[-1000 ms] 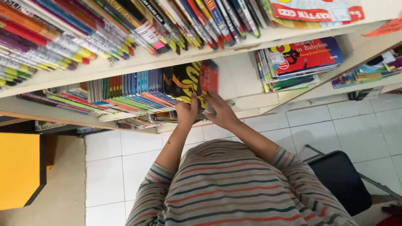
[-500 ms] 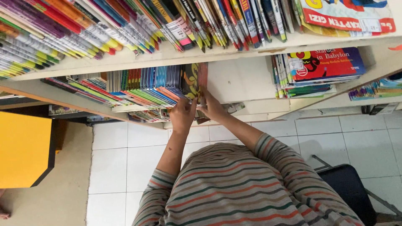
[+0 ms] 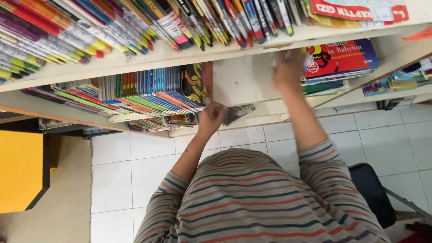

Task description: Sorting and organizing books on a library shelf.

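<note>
My left hand (image 3: 210, 118) is curled at the front edge of the middle shelf (image 3: 252, 110). It sits just below a black-and-yellow book (image 3: 196, 83) that stands at the right end of a row of thin colourful books (image 3: 144, 90). A dark thin booklet (image 3: 239, 112) lies right beside this hand; I cannot tell whether the hand grips it. My right hand (image 3: 288, 68) is raised and blurred. It reaches the left edge of a flat stack topped by a red book (image 3: 342, 57).
The upper shelf (image 3: 189, 54) is packed with slanted book spines. More books lie on a lower shelf (image 3: 396, 81) at the right. A yellow table (image 3: 20, 171) stands at the left and a black chair (image 3: 373, 193) at the lower right, on white floor tiles.
Both hands were on the black-and-yellow book, setting it upright against the row. My right hand has since swung right to the flat stack, and my left hand has dropped to the shelf edge.
</note>
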